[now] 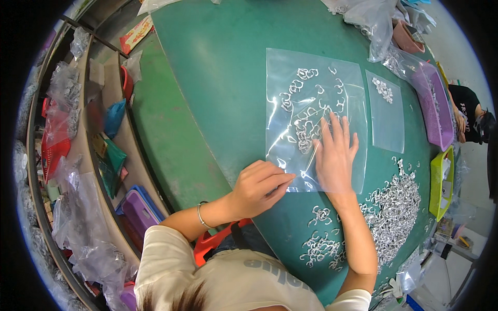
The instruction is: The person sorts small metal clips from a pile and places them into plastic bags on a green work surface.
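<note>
A large clear plastic bag (282,61) lies on the green table (218,78). Small silvery C-shaped metal pieces (306,127) are spread across its area; whether all are inside it or some on top, I cannot tell. My left hand (259,187) pinches the bag's near edge between thumb and fingers, close to its lower left corner. Laid over the bag's right half, my right hand (334,155) has its fingers spread, their tips touching the metal pieces.
To the right, a big heap of the same pieces (397,212) covers the table, with smaller clusters (320,246) by my right forearm. A smaller clear bag (388,129) carries small whitish parts. Purple (443,124) and green baskets (434,194) line the right edge; shelves stand left.
</note>
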{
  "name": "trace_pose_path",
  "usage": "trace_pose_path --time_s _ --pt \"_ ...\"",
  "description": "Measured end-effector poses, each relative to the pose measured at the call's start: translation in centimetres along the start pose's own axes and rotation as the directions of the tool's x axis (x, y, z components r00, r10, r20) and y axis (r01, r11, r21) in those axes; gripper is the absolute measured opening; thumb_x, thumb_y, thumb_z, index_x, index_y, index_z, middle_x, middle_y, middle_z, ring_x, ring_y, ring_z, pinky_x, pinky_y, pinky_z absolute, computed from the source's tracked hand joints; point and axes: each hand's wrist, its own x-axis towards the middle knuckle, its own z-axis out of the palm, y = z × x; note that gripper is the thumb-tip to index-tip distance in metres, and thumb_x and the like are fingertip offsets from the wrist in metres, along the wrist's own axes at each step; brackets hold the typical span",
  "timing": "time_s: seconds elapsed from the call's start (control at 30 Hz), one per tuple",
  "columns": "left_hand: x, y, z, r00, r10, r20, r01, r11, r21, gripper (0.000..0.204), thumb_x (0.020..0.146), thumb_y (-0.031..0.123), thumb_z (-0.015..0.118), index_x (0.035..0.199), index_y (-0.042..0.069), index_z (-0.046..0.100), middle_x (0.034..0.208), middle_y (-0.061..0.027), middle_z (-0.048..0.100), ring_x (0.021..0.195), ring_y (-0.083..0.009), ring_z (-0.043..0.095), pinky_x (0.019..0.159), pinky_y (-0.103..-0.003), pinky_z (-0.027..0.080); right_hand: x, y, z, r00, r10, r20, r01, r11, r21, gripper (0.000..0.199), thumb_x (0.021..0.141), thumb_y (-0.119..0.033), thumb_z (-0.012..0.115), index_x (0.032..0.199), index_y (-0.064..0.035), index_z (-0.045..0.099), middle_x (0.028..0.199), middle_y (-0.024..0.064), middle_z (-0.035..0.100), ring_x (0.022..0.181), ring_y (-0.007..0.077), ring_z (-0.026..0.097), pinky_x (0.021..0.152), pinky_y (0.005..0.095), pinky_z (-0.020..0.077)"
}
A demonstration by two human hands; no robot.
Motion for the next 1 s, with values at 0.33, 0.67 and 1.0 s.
trace_pose_path --time_s 0.33,0.67,1.0 --pt "0.0 -0.3 0.0 1.0 0.009 -0.004 -0.009 1.0 -0.009 0.026 0.062 -0.008 0.07 0.087 0.001 0.065 0.072 -0.0063 0.058 0.059 -0.019 0.054 0.052 -0.03 0.04 2.2 0.1 0.3 1.0 0.006 -0.013 -0.007 0.998 -0.055 0.044 0.089 -0.021 0.053 0.131 -0.0086 0.046 0.139 0.0156 0.036 0.132 0.0377 0.027 0.104 0.0576 0.0189" --pt "-0.1 -0.1 -0.1 1.0 -0.021 -0.009 0.021 1.0 -0.019 0.027 0.061 -0.012 0.068 0.085 0.0 0.067 0.069 -0.0077 0.06 0.058 -0.0193 0.055 0.052 -0.028 0.041 1.5 -1.4 -0.5 0.984 -0.174 0.03 0.173 0.984 0.028 0.051 0.086 -0.03 0.056 0.132 -0.0085 0.045 0.141 0.0125 0.035 0.134 0.0354 0.024 0.105 0.0576 0.0182" --pt "0.3 0.1 -0.2 1.0 -0.022 -0.018 0.022 1.0 -0.019 0.024 0.062 -0.012 0.068 0.083 -0.001 0.067 0.069 -0.0087 0.059 0.057 -0.0199 0.055 0.051 -0.028 0.042 0.7 0.0 0.6 0.996 0.071 -0.051 -0.067 0.995 0.079 0.063 0.088 -0.032 0.055 0.135 0.0039 0.034 0.143 0.0235 0.027 0.135 0.04 0.019 0.107 0.0562 0.0138"
